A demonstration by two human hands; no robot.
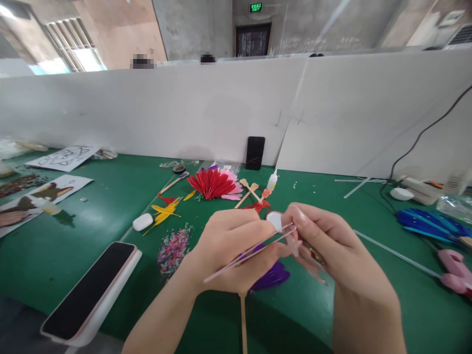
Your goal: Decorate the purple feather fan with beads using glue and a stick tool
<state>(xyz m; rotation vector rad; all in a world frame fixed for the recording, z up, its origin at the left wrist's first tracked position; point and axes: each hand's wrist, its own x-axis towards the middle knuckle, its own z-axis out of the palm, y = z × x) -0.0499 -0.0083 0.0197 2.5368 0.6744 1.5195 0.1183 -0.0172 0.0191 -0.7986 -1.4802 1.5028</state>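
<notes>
My left hand [232,246] is closed around slim pink tweezers [224,271], whose tips reach to the fingers of my right hand. My right hand [324,238] is also closed, thumb against fingertips at the tweezer tips; what it pinches is small, pale and mostly hidden. Just behind the fingertips shows a white disc [273,219] with a reddish rim. Purple feathers [275,278] lie below the hands, partly covered by them. A thin wooden stick [243,319] runs down from under my left hand; whether the hand touches it I cannot tell.
Red feathers [212,184], yellow feathers [164,211] and multicoloured bits [173,250] lie on the green table [110,206]. A glue bottle [272,181] stands behind. A phone [92,290] is at front left, a pink glue gun [453,270] and blue feathers [431,225] at right. A white partition [184,108] bounds the back.
</notes>
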